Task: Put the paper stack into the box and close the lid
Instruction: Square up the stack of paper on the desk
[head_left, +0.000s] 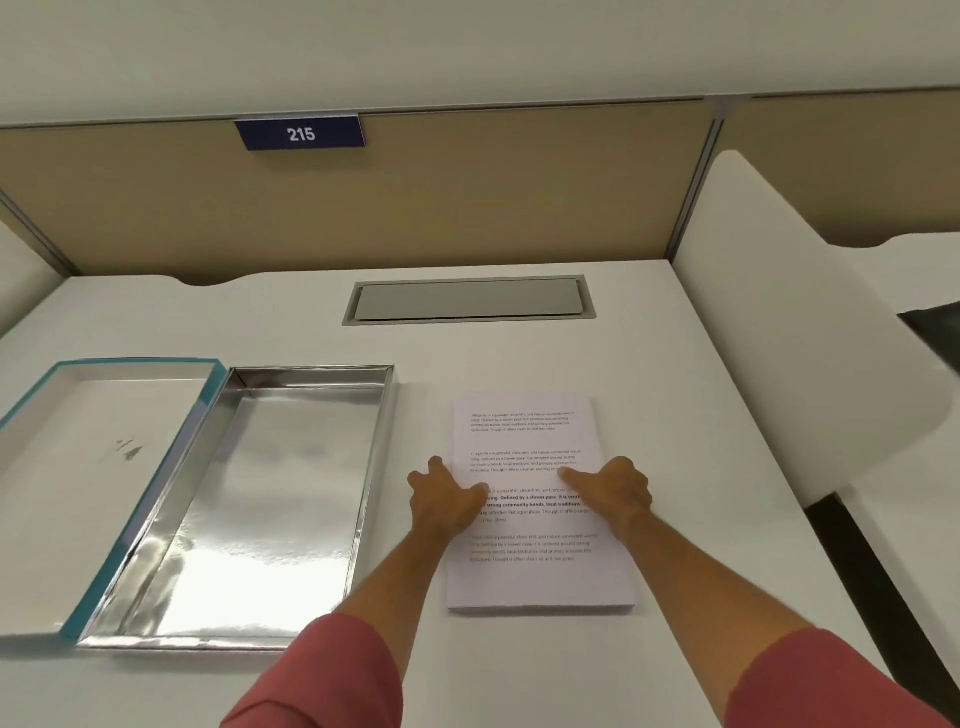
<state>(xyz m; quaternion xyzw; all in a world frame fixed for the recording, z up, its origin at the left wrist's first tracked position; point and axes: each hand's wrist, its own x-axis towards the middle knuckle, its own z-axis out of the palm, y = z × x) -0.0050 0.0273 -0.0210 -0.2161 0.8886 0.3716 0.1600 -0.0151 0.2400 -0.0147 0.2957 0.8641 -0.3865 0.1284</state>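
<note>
My pink sleeves (322, 670) came in at the near edge of the white desk (675, 364), and both arms reached forward to the thick white stack of printed paper (540, 571), which lay flat on the desk, not yet lifted. My left hand (447, 501) rested on the stack's left edge, fingers spread and half open, the thumb over the top sheet; whether the fingers had got under the pile I could not tell. My right hand (615, 491) sat at the stack's right edge in the same loose, open way, holding nothing firmly yet. To do this well, I judged I should pinch both long edges together and keep the sheets squared, lifting the pile level so none fanned out. Just left of the stack stood the shallow silver foil-lined box (291, 467), open and empty, and further left of the stack, touching the box, lay its teal-edged white lid (93, 457), inside up. Beyond the stack, a grey cable hatch (467, 301) sat in the desk
</note>
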